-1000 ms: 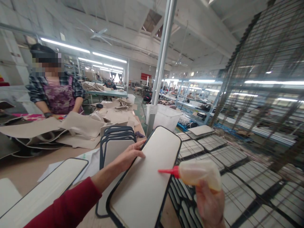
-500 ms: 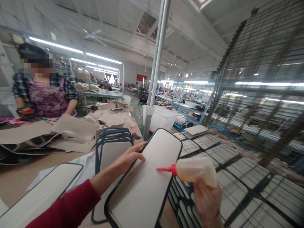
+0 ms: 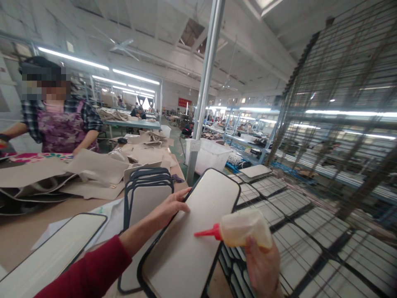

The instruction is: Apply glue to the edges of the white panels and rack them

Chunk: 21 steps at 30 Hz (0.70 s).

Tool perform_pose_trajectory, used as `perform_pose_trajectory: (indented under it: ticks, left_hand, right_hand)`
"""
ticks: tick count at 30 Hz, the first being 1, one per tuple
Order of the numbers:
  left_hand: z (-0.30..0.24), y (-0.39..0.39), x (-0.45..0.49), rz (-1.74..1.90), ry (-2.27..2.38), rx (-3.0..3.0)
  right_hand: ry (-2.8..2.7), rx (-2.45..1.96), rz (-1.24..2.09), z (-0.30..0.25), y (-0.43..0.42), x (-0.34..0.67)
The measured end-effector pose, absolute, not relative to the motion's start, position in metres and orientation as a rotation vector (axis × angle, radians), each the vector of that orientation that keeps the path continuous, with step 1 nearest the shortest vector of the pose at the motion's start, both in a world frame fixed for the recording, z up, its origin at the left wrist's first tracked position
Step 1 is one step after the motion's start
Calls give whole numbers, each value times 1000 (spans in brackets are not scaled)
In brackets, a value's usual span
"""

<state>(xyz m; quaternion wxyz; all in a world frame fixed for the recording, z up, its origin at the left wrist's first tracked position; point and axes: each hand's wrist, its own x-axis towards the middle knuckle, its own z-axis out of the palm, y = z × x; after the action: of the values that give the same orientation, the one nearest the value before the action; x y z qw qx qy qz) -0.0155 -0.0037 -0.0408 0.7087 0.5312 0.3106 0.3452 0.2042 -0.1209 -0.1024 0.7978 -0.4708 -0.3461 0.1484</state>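
Note:
My left hand [image 3: 173, 207] grips the left edge of a long cream panel [image 3: 189, 252] with rounded corners and a dark rim, its thumb on the face. The panel is tilted up toward me. In my right hand [image 3: 263, 265] is a squeeze bottle [image 3: 245, 227] of yellowish liquid, lying nearly level with its red nozzle [image 3: 206, 233] pointing left over the panel's face. Whether the tip touches the surface I cannot tell. Just left of the held panel leans a stack of similar dark-rimmed panels [image 3: 149, 215]. Another panel [image 3: 58, 252] lies flat at the lower left.
Wire racks [image 3: 313, 219] bearing cream panels spread to the right, with raised wire grids [image 3: 347, 82] above. Beige cut pieces [image 3: 96, 169] cover the left table. A co-worker [image 3: 62, 120] in a purple apron stands there. Ahead are a metal post [image 3: 203, 95] and a white bin [image 3: 211, 155].
My right hand has moved the bottle left and slightly down, toward me, across the panel. My left hand stays put. The co-worker's arm has swung outward to the left.

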Motion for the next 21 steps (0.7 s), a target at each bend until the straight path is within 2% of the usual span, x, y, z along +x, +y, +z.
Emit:
perform_pose_trajectory:
  ticks: [7,13,18,21]
  left_hand:
    - [-38,-7,-15,721,655,1207]
    - [-44,-2,-15,755,724,1183]
    - [-38,-3,-11,747,745,1181]
    - [-38,-1,-7,742,743,1158]
  right_hand:
    - [-702,-1026,121,-85,-111,214]
    - [-789,-1067,427,-113,-134,201]
    - [-532,-924,166,-86,-121,225]
    - [-498,-918,136,-84,-121,231]
